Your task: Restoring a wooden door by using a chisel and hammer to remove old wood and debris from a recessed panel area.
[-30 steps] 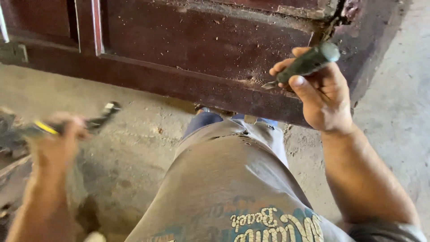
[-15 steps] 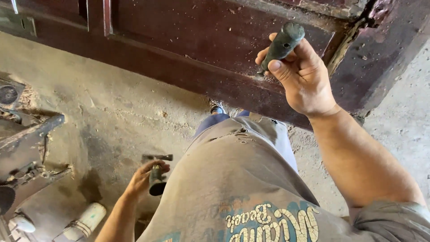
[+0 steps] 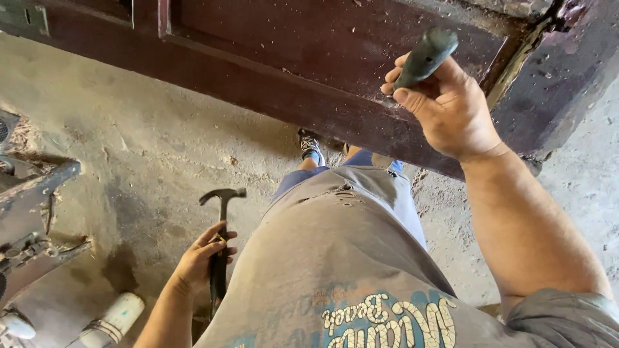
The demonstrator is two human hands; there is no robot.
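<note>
Hammer and chisel at a dark red metal door

The left hand (image 3: 205, 258) grips a claw hammer (image 3: 220, 248) above the dusty concrete floor (image 3: 148, 148); the right hand (image 3: 451, 109) clasps a green-handled chisel (image 3: 425, 57) against the door (image 3: 290, 71).

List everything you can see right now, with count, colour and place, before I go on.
door: one, dark red-brown, worn, lying across the top of the view
tool: one, dark green handle, in the right hand, its tip against the door
hammer: one, dark claw type, in the left hand, head up, low left of centre
frame: one, rusty dark metal, left edge
tubes: two, white, bottom left on the floor
floor: grey concrete, dusty, stained
shoe: one, dark, under the door edge
shirt: one, grey, printed, bottom centre
left hand: gripping the hammer handle
right hand: gripping the tool handle
</note>
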